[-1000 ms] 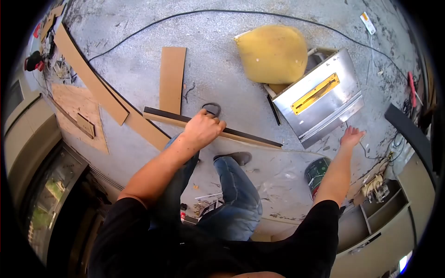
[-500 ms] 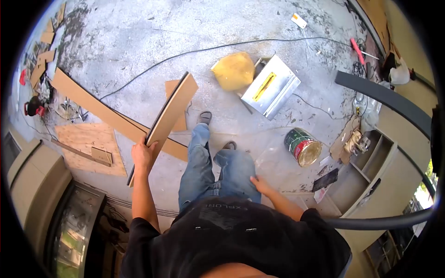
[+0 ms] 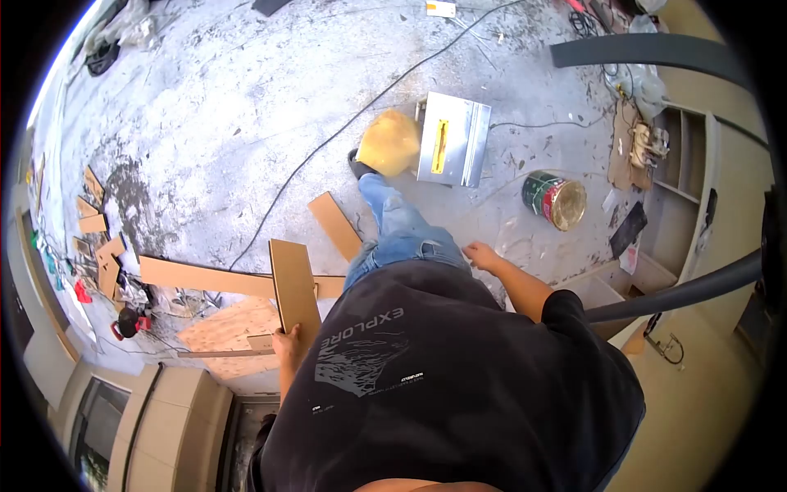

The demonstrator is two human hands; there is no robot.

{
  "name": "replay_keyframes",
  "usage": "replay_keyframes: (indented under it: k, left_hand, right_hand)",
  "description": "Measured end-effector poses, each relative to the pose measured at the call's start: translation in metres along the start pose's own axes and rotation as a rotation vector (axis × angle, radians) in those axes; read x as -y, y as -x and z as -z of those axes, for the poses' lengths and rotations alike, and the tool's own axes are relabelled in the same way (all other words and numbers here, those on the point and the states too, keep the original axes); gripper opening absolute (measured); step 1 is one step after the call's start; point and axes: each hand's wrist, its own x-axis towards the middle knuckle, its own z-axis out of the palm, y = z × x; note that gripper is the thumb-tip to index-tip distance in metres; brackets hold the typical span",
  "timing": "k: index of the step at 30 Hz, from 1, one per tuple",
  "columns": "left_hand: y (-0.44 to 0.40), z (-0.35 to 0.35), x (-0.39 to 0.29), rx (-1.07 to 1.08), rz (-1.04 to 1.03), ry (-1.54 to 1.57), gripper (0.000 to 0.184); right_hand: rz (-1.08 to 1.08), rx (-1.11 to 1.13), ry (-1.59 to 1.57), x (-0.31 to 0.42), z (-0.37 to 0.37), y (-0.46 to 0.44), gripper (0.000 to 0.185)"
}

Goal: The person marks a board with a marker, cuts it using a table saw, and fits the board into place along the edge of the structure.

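Observation:
My left hand [image 3: 287, 348] is wrapped round the near end of a brown plank [image 3: 293, 279], which sticks out forward at my left side. Under it a longer brown plank [image 3: 205, 276] lies on the floor, beside a short brown board [image 3: 334, 225]. My right hand [image 3: 482, 256] hangs beside my right hip, holding nothing, its fingers loosely apart. Ahead of me are a yellow lump like a filled bag [image 3: 389, 142] and a silver metal-topped machine [image 3: 461, 139] with a yellow strip.
A paint bucket [image 3: 553, 199] stands to the right, near an open shelf unit [image 3: 668, 213]. A black cable [image 3: 316, 150] crosses the floor. Plywood [image 3: 221, 324] and board scraps [image 3: 102, 221] lie at left. Dark curved strips [image 3: 648, 49] reach in from the right.
My body and view have turned to the left, and I have stepped forward with one foot near the yellow lump. The held plank has swung along, staying in my left hand.

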Motion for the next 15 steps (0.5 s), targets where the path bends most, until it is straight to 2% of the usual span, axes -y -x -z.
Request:
replay_keyframes:
  k: [4, 5, 7, 11, 15]
  left_hand:
    - [-0.043, 0.035, 0.023, 0.042, -0.014, -0.009, 0.066]
    - [-0.056, 0.050, 0.022, 0.067, -0.003, 0.023, 0.067]
    - [-0.081, 0.087, -0.003, 0.077, 0.005, 0.012, 0.066]
    - [-0.147, 0.154, -0.059, 0.063, 0.001, -0.013, 0.066]
    - [-0.237, 0.224, -0.115, 0.038, -0.027, -0.034, 0.065]
  right_hand:
    - [-0.055, 0.019, 0.148, 0.068, 0.012, -0.021, 0.049]
    - [-0.052, 0.044, 0.181, 0.106, 0.026, -0.023, 0.050]
    - [0.106, -0.096, 0.131, 0.134, 0.033, -0.061, 0.050]
    - [0.088, -0.080, 0.006, 0.278, 0.067, -0.085, 0.049]
    - [0.135, -0.193, -0.028, 0.375, 0.072, -0.148, 0.048]
